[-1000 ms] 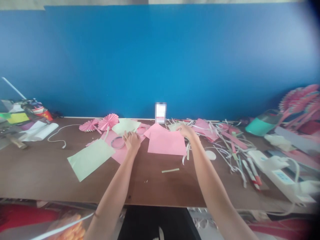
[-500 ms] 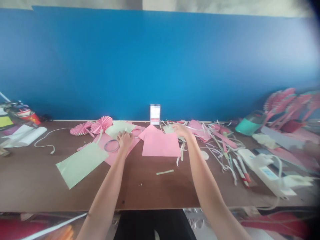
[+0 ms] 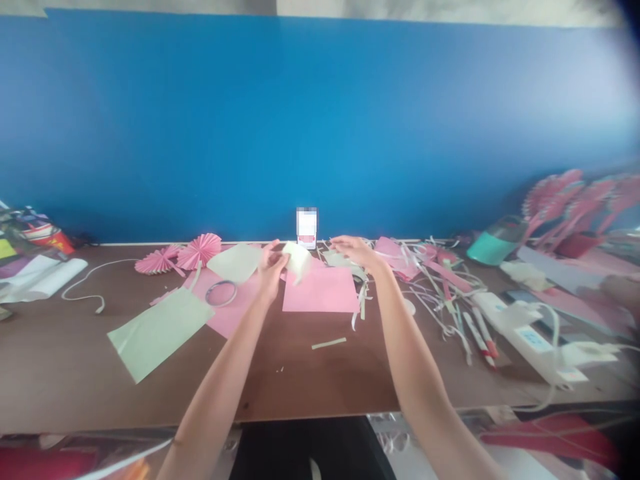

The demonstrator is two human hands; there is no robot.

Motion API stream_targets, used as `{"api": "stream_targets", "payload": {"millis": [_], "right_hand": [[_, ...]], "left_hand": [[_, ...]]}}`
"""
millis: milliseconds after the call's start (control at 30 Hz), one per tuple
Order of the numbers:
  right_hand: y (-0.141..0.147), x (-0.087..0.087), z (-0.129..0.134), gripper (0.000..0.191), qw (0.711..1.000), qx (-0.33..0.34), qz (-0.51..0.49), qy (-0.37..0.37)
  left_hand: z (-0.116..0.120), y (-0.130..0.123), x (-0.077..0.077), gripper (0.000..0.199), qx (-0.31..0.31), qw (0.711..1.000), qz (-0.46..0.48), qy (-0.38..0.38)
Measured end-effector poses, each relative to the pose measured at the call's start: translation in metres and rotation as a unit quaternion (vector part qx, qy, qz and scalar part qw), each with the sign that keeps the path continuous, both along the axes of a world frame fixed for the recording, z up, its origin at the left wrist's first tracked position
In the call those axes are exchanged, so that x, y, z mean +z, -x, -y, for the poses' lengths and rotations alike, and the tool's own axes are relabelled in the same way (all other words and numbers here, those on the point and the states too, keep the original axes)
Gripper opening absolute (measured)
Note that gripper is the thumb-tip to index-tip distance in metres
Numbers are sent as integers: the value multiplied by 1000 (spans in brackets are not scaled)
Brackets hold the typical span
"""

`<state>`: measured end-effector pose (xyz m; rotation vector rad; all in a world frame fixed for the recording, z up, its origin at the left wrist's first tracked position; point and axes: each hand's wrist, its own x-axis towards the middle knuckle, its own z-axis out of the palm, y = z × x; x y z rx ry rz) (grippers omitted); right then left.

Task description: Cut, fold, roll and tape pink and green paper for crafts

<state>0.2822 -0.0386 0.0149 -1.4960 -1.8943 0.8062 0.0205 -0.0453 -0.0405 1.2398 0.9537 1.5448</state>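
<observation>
My left hand [image 3: 271,270] is closed on a small pale green paper piece [image 3: 297,259], raised over the left part of a pink sheet [image 3: 320,293]. To the right, my right hand [image 3: 356,250] hovers with fingers apart, near a heap of thin paper strips. A roll of tape [image 3: 221,293] lies on more pink paper [image 3: 225,320] left of my left hand. A rounded pale green paper [image 3: 235,261] is behind it, and a pale green sheet [image 3: 160,333] lies nearer the front.
Pink paper fans [image 3: 199,251] lie at the back left. A phone [image 3: 307,228] stands against the blue wall. At the right are pens [image 3: 479,340], a white power strip [image 3: 533,340], a teal container [image 3: 493,247] and pink folded fans. A green strip [image 3: 329,343] lies in front.
My left hand has lifted from the papers and moved right, now with the small green piece in it. My right hand has shifted slightly left, still empty.
</observation>
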Motion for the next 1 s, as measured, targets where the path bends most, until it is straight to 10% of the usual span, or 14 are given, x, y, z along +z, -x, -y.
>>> {"api": "stream_targets", "payload": {"millis": [100,367,667,1000], "right_hand": [[17,13,11,42,988,101,-120,4],[60,-3,14,70,976,193,-41,90],[23,9,15,44,987,25,78,137],[-37,-38,-6,45,934,-105,245,238]], "left_hand": [[-3,-12,-24,58,-43,995,32,87],[2,-16,-40,54,-75,984,120,106],[11,-26,-49,39,-134,974,106,148],[-2,-18,-60,31,-83,976,125,158]]}}
